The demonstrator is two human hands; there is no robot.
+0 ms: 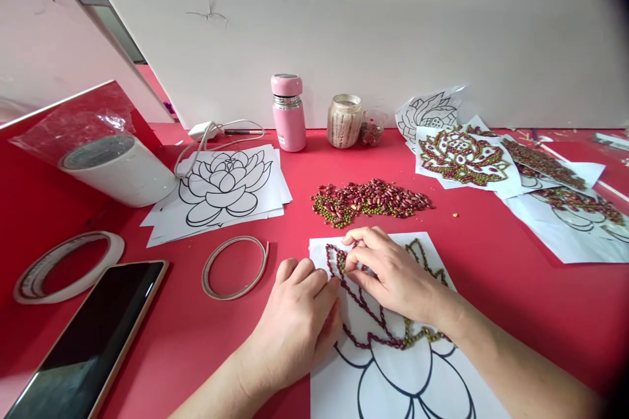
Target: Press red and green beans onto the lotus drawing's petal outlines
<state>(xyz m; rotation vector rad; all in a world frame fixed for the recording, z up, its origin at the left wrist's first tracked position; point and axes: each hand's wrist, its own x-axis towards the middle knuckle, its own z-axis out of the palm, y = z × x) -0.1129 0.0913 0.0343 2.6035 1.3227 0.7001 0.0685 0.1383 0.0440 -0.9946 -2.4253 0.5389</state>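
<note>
A lotus line drawing on white paper lies in front of me. Rows of dark red beans and green beans follow parts of its black outline. Over the upper drawing, my right hand is closed in a pinch, its fingertips beside a few green beans inside a petal. Whatever is between them is too small to name. My left hand is curled closed at the paper's left edge, its fingertips hidden. Beyond the paper sits a pile of mixed red and green beans.
Left are a phone, tape rolls, a tape ring, a white roll and printed lotus sheets. A pink bottle and a jar stand behind. Bean-covered pictures lie right.
</note>
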